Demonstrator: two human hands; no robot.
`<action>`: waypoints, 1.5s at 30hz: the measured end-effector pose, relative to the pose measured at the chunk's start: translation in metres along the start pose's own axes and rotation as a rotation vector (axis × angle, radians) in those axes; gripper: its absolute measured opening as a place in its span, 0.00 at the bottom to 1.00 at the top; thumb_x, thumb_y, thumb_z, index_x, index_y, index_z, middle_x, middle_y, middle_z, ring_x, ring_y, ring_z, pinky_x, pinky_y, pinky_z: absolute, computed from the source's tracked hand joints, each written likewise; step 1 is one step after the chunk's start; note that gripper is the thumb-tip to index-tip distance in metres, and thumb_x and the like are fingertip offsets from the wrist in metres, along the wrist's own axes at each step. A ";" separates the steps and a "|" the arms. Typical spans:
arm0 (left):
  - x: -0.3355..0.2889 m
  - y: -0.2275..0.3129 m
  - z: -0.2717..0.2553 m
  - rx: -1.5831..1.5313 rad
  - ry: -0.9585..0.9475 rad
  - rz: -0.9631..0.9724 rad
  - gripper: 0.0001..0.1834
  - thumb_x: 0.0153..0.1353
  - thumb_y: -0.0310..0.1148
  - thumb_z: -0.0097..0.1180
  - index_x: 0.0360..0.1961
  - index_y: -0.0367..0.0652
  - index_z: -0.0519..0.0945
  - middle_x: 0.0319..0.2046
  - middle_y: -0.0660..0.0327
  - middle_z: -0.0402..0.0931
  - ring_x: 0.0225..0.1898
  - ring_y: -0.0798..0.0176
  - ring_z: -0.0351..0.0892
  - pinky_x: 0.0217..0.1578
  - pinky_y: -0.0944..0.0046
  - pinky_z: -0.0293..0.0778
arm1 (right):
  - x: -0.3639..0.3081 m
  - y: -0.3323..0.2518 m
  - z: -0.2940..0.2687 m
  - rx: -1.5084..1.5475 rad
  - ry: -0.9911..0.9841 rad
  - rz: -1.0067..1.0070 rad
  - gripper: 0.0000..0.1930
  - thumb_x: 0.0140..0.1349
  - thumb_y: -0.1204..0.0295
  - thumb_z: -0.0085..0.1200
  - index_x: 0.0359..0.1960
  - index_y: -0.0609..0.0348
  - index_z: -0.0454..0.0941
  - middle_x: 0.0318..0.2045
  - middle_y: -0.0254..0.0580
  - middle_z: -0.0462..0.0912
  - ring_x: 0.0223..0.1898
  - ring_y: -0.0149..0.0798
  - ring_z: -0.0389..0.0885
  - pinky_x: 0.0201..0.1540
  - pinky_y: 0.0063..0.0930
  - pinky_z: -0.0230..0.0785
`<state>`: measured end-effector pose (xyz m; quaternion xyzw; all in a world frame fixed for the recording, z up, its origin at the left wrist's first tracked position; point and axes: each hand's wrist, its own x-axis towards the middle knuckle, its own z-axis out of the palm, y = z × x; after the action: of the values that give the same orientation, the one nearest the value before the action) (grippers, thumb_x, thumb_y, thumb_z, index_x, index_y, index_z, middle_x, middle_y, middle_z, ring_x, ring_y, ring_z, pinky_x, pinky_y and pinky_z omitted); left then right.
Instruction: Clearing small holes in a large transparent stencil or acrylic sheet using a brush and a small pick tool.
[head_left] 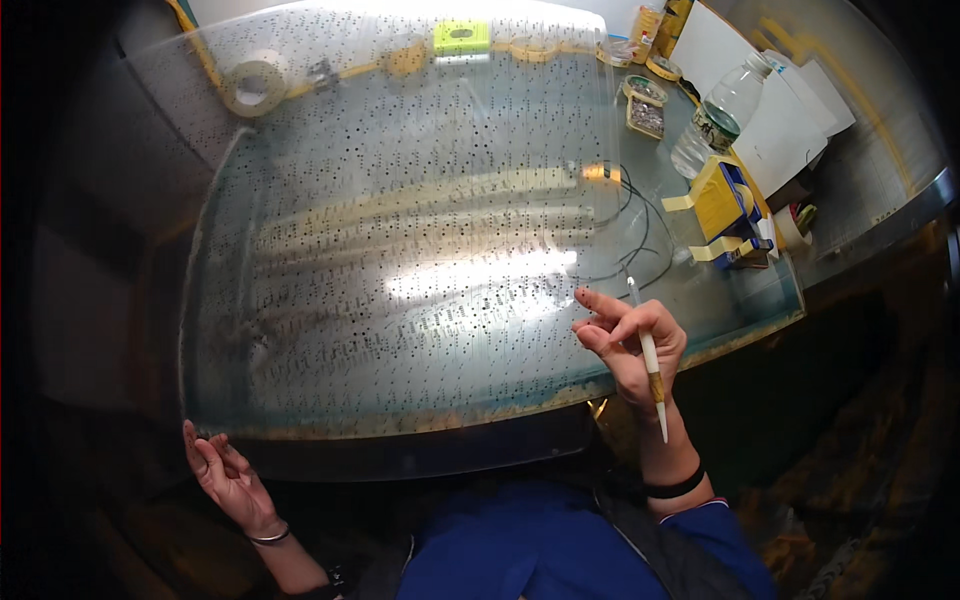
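Note:
A large clear dotted sheet (420, 345) spans most of the glass-topped table and overlaps the things along its far side. At its near left corner is my left hand (235, 490), palm up, fingers half curled and closed on the sheet's edge; the clear edge itself is hard to make out. My right hand (640, 345), by the sheet's right edge, keeps a slim white pen-like tool (649, 352) tucked in the fingers, pointed end down. The thumb and forefinger of that hand reach toward the sheet, and whether they touch it is unclear.
The glass table's rim (520, 407) runs along the near side. To the right stand a yellow-and-blue tape dispenser (725, 200), a clear plastic bottle (715, 120) and a small box (645, 117). Dark cables (640, 235) curl beside the sheet. A tape roll (252, 88) shows at the far left.

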<state>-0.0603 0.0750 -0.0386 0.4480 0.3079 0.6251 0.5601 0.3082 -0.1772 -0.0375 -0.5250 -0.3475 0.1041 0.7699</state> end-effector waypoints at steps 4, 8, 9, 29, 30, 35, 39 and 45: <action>0.001 -0.002 -0.003 -0.058 -0.110 -0.008 0.21 0.71 0.35 0.41 0.63 0.45 0.64 0.36 0.57 0.81 0.20 0.80 0.74 0.10 0.85 0.59 | 0.000 -0.001 -0.001 0.017 0.009 -0.038 0.12 0.51 0.87 0.62 0.26 0.58 0.71 0.41 0.59 0.82 0.35 0.32 0.83 0.37 0.23 0.78; 0.000 -0.002 0.000 -0.095 -0.126 -0.023 0.22 0.71 0.35 0.41 0.64 0.46 0.62 0.36 0.56 0.81 0.22 0.79 0.76 0.10 0.85 0.62 | 0.001 0.000 -0.001 0.030 0.024 -0.077 0.12 0.51 0.87 0.62 0.27 0.58 0.71 0.41 0.59 0.82 0.34 0.32 0.83 0.35 0.23 0.78; 0.001 -0.002 0.000 -0.106 -0.129 -0.022 0.22 0.71 0.35 0.41 0.64 0.46 0.62 0.37 0.56 0.81 0.22 0.79 0.76 0.10 0.85 0.62 | 0.000 0.000 -0.001 0.036 0.027 -0.071 0.12 0.51 0.87 0.62 0.27 0.58 0.71 0.41 0.60 0.82 0.34 0.31 0.83 0.35 0.23 0.78; 0.003 -0.003 0.006 -0.099 -0.154 -0.058 0.21 0.71 0.35 0.41 0.64 0.46 0.63 0.37 0.56 0.81 0.18 0.82 0.69 0.09 0.84 0.57 | 0.001 0.000 -0.004 0.089 0.077 -0.028 0.12 0.53 0.86 0.61 0.30 0.59 0.70 0.43 0.62 0.81 0.32 0.30 0.83 0.29 0.18 0.76; 0.003 -0.004 0.007 -0.098 -0.130 -0.065 0.21 0.71 0.35 0.41 0.64 0.46 0.63 0.37 0.56 0.81 0.17 0.82 0.67 0.09 0.84 0.57 | 0.001 0.000 -0.004 0.079 0.079 -0.016 0.11 0.53 0.86 0.61 0.30 0.59 0.71 0.43 0.62 0.81 0.31 0.30 0.83 0.29 0.17 0.76; 0.003 -0.004 0.009 -0.062 -0.073 -0.054 0.21 0.71 0.35 0.41 0.63 0.44 0.64 0.37 0.56 0.81 0.17 0.83 0.64 0.11 0.83 0.55 | 0.003 -0.003 -0.002 -0.073 0.036 0.095 0.09 0.53 0.84 0.62 0.29 0.60 0.73 0.43 0.61 0.81 0.33 0.29 0.83 0.30 0.16 0.74; 0.003 0.002 0.003 0.008 -0.044 -0.052 0.20 0.71 0.34 0.43 0.62 0.42 0.66 0.36 0.56 0.81 0.18 0.82 0.65 0.13 0.83 0.56 | 0.004 0.000 0.003 -0.219 -0.035 0.166 0.07 0.53 0.81 0.63 0.29 0.61 0.75 0.42 0.57 0.82 0.42 0.34 0.83 0.36 0.18 0.72; 0.005 -0.001 -0.004 0.171 -0.021 -0.065 0.20 0.70 0.34 0.45 0.61 0.40 0.67 0.35 0.55 0.81 0.20 0.82 0.69 0.14 0.84 0.58 | 0.005 0.000 0.005 -0.344 -0.109 0.134 0.07 0.52 0.81 0.64 0.28 0.60 0.76 0.32 0.44 0.84 0.47 0.40 0.82 0.31 0.16 0.69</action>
<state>-0.0637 0.0809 -0.0398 0.4906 0.3687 0.5731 0.5431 0.3085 -0.1710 -0.0343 -0.6643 -0.3658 0.1223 0.6403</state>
